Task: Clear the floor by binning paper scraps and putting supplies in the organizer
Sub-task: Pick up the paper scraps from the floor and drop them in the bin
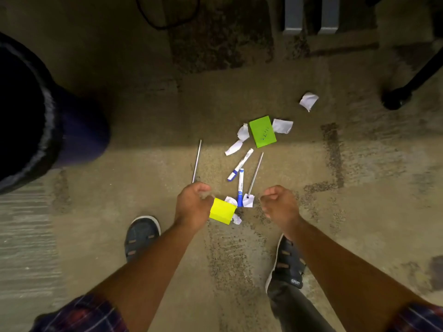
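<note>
Nothing looks collected yet: both the left hand (194,204) and the right hand (279,204) hang loosely curled and seemingly empty above the floor (143,200). The next move likely calls for pinching a paper scrap (248,201) and carrying it left to the bin (51,130).

bin (36,111) cut off by left edge, yellow pad (221,211) partly behind left hand (193,207), writing on green pad (262,131) illegible, curled hands' contents hidden

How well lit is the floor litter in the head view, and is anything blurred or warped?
Head view: a lit band covers the two blue-and-white markers and the yellow sticky-note pad; the green sticky-note pad lies at the shadow edge. The dark round bin is murky inside, bowed by wide-angle distortion. Left hand fingertips look slightly motion-blurred.
</note>
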### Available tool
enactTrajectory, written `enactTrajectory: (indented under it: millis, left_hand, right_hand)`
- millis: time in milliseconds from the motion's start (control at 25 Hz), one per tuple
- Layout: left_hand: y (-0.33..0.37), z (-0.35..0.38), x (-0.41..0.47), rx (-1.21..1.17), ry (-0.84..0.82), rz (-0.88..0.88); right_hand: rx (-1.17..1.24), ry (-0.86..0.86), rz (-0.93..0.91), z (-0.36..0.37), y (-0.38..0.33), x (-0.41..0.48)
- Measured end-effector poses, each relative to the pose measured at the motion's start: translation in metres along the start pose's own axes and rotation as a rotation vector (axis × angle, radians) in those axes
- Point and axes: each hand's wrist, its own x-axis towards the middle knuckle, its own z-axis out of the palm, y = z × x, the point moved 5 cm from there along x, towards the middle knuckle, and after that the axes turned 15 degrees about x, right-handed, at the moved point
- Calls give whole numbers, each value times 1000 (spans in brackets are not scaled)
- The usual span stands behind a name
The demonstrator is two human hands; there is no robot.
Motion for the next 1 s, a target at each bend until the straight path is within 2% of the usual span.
enactTrajectory:
  millis: [120,200,280,360,520,600,680,840,920,1000]
  left_hand:
    - [-7,51,20,326,12,185]
    - [-7,78,38,678,19,267]
    - [-8,105,57,955,21,269]
    - [-11,128,69,1085,7,231]
    - [-16,155,75,1151,72,214]
    - [-20,157,77,1113,80,183]
    - [-23,150,81,974,34,119]
    - [-16,122,85,166,-83,-28]
    - [-7,107,85,-12,-90,-64]
    - [-3,97,87,-95,-108,-101]
  right_hand:
    - [-267,1,-82,7,40,34]
    - [-311,16,-83,17,61,55]
    - [-266,55,-9,28,82,72]
    - [-148,90,71,38,100,84]
    - [8,117,107,53,115,98]
    - [148,105,129,53,116,98]
    - [258,110,154,47,116,93]
    - [436,148,282,37,121,72]
    - [528,80,361,43,128,57]
    - [497,-18,394,53,139,41]
